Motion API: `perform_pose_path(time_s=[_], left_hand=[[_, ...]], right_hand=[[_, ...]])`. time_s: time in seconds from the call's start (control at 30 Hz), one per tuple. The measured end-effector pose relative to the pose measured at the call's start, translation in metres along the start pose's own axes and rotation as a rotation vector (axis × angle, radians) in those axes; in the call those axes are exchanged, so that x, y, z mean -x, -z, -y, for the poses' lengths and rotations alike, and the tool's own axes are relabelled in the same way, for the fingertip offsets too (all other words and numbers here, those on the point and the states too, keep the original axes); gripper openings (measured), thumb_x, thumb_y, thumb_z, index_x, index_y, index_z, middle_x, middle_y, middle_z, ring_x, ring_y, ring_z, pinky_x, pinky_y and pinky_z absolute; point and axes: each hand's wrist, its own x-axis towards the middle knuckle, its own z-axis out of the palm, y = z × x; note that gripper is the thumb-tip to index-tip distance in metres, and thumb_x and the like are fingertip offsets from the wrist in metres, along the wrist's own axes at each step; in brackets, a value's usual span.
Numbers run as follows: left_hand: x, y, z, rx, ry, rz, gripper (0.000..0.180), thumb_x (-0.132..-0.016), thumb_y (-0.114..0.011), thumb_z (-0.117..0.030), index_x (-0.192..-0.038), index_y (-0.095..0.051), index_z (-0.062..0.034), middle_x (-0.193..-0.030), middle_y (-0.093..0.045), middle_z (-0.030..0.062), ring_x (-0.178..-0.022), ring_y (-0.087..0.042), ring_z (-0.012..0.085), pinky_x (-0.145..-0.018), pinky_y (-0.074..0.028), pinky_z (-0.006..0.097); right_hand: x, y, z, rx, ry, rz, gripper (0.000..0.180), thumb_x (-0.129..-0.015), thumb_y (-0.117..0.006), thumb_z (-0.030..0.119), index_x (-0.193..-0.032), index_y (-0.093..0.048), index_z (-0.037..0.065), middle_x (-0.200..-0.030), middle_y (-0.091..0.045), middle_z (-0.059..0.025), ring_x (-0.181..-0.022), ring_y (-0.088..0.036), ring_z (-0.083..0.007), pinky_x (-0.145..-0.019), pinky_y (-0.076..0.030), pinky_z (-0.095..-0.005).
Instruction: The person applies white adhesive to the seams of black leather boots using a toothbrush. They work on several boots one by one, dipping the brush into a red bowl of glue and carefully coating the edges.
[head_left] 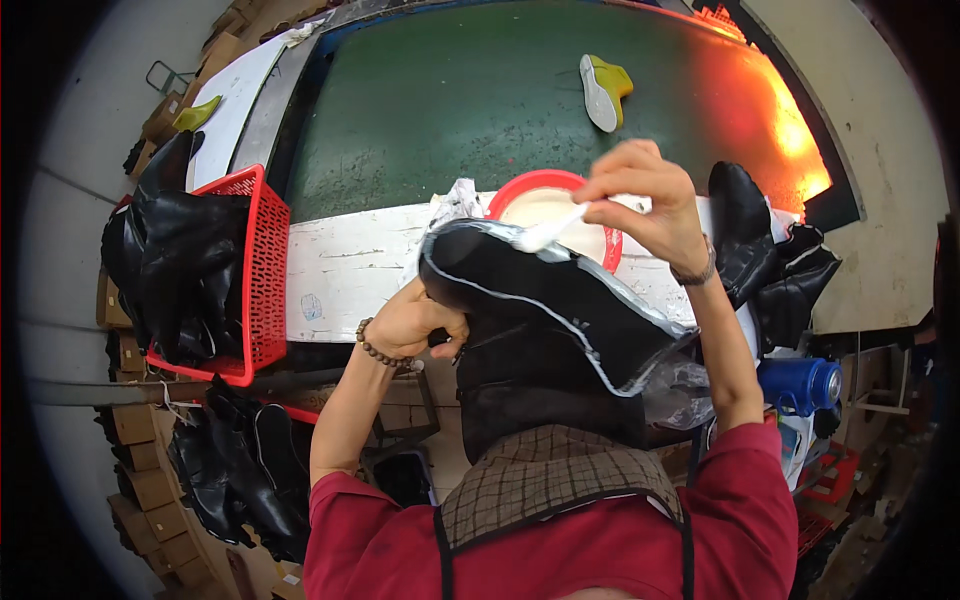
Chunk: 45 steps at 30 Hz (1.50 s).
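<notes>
At the near edge of the white counter [350, 262], the left hand [415, 322] grips the black boot [545, 300] from below, its fingers curled under the upper and partly hidden by it. The right hand [650, 200] pinches a white brush [555, 230], its tip touching the boot's pale sole rim. Just behind the boot sits a red bowl [545, 185] of white paste, half covered by the hand. The boot's shaft drops out of sight behind the checked apron [555, 480]. Left of the boot, a red basket [262, 265] holds more black boots; right of it lie others [770, 255]. Beyond, a yellow shoe [605, 88] rests on the green belt [450, 100].
</notes>
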Motion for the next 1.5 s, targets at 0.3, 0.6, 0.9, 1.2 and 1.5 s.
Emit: perform_pose_path(time_s=[0.3,0.6,0.9,1.2,1.5], left_hand=[[-0.016,0.038,-0.021,0.355,-0.246,-0.118,0.031,-0.075,-0.056,0.013,-0.103,-0.061,0.0014,-0.087,-0.067,0.0141,-0.051,-0.056,0.0226,-0.044,-0.045,0.034],[-0.196,0.085,-0.089,0.507,-0.147,-0.286,0.009,-0.088,-0.066,0.003,-0.084,-0.057,0.0015,-0.081,-0.061,0.0118,-0.066,-0.062,0.0221,-0.054,-0.053,0.030],[-0.471,0.134,-0.102,0.304,-0.324,-0.388,0.022,-0.090,-0.077,-0.004,-0.105,-0.065,0.0067,-0.107,-0.070,0.0163,-0.099,-0.070,0.0308,-0.084,-0.065,0.046],[-0.366,0.019,-0.131,-0.904,-0.249,-0.275,0.084,-0.094,-0.073,-0.026,-0.161,-0.027,-0.0029,-0.146,-0.051,0.0226,-0.125,-0.059,0.0272,-0.095,-0.054,0.041],[-0.153,-0.127,-0.041,-0.596,-0.523,0.148,0.080,-0.093,-0.067,-0.005,-0.162,-0.027,-0.0048,-0.151,-0.050,0.0185,-0.138,-0.050,0.0277,-0.114,-0.041,0.041]], right_hand=[[0.094,0.001,-0.060,0.000,-0.649,-0.532,0.030,-0.105,-0.058,0.017,-0.096,-0.073,-0.007,-0.077,-0.058,0.0032,-0.070,-0.046,-0.0040,-0.060,-0.035,-0.0232],[0.170,-0.048,-0.052,0.287,-0.617,-0.522,0.017,-0.082,-0.080,0.008,-0.098,-0.076,0.005,-0.093,-0.070,-0.0090,-0.083,-0.064,-0.0251,-0.075,-0.051,-0.0357],[0.195,0.015,0.009,0.578,-0.664,-0.606,0.028,-0.078,-0.081,0.003,-0.105,-0.076,0.005,-0.098,-0.068,-0.0090,-0.088,-0.064,-0.0272,-0.075,-0.051,-0.0361],[0.237,0.121,-0.068,0.960,-0.912,-0.630,0.046,-0.092,-0.070,0.013,-0.135,-0.059,0.000,-0.130,-0.061,-0.0226,-0.114,-0.061,-0.0403,-0.097,-0.050,-0.0429],[0.100,0.088,0.031,0.635,-0.616,-0.596,0.015,-0.084,-0.072,0.007,-0.099,-0.068,0.005,-0.087,-0.065,-0.0113,-0.077,-0.067,-0.0316,-0.064,-0.052,-0.0365]])
